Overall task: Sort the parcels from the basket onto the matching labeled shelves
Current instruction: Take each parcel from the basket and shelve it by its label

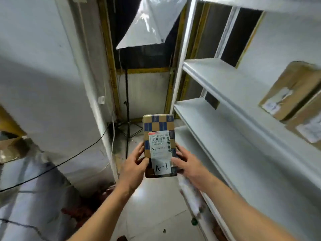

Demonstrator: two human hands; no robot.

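Two hands hold one parcel [159, 145] out in front of the person, in the open aisle between a pale wall on the left and a white shelf unit [225, 94] on the right. The left hand [133, 164] grips the parcel's left edge with its thumb curled over the face; the right hand [186, 164] grips the right edge the same way. A white tag [161, 167] reading "A-1" sits low on the parcel, under a printed shipping label [159, 143], on blue-checked cardboard. The parcel is off every shelf, just left of the unit's front edges. Two brown boxes [293, 91] lie on a shelf at far right, well apart from the hands. Ahead, a softbox lamp [149, 25] on a tripod stand [127, 105] closes the aisle's far end. A black cable [69, 159] runs along the left wall, above the glossy grey floor [156, 206].
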